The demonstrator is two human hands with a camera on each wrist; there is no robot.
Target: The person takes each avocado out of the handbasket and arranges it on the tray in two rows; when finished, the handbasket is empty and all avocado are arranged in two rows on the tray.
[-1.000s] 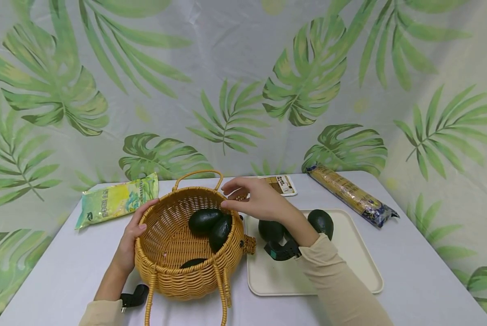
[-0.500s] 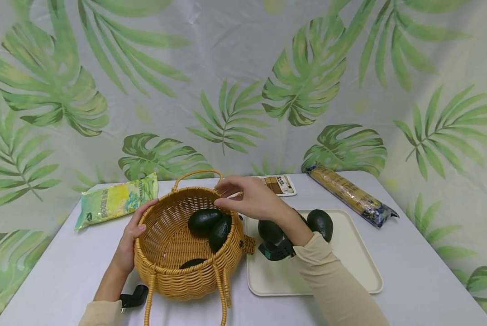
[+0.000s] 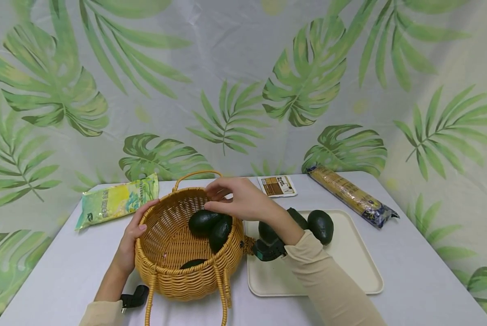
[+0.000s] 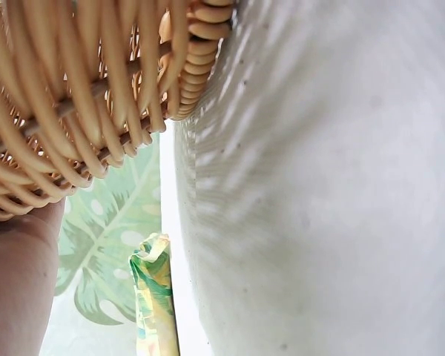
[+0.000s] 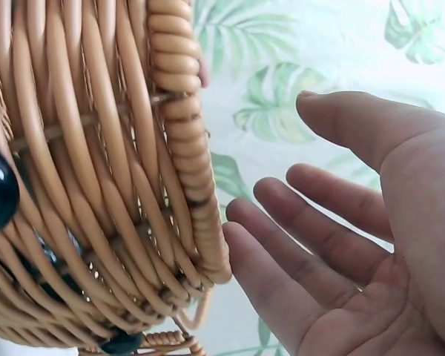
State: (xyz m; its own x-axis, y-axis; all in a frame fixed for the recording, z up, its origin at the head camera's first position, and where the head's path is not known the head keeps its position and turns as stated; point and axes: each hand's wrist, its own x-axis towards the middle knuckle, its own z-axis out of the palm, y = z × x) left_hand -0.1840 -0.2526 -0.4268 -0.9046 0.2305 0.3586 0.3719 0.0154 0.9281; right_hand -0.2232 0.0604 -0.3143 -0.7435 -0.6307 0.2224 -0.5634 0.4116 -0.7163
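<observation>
A round wicker basket [image 3: 186, 280] with an animal-like snout stands left of the middle in the head view. My left hand [image 3: 130, 240] holds its left rim, fingers along the outside and thumb at the edge. Inside the basket lie a dark green avocado [image 3: 202, 222] and another avocado [image 3: 220, 233] touching it. A third dark avocado [image 3: 193, 263] is mostly hidden by the front rim. My right hand [image 3: 243, 199] hovers over the basket's right rim, above the avocados, holding nothing. In the right wrist view its fingers are loosely bent beside the wicker wall [image 5: 81, 148].
Right of the basket, a cream tray [image 3: 349, 271] carries several dark avocados [image 3: 321, 226], partly hidden by my right forearm. Behind lie a green-yellow bag [image 3: 117, 199], a flat brown-and-white packet [image 3: 278, 185] and a long noodle-like packet [image 3: 349, 194]. One basket handle [image 3: 149, 299] hangs forward.
My right hand has moved left from beyond the basket's right rim to over its opening. The left hand, basket and avocados have stayed in place.
</observation>
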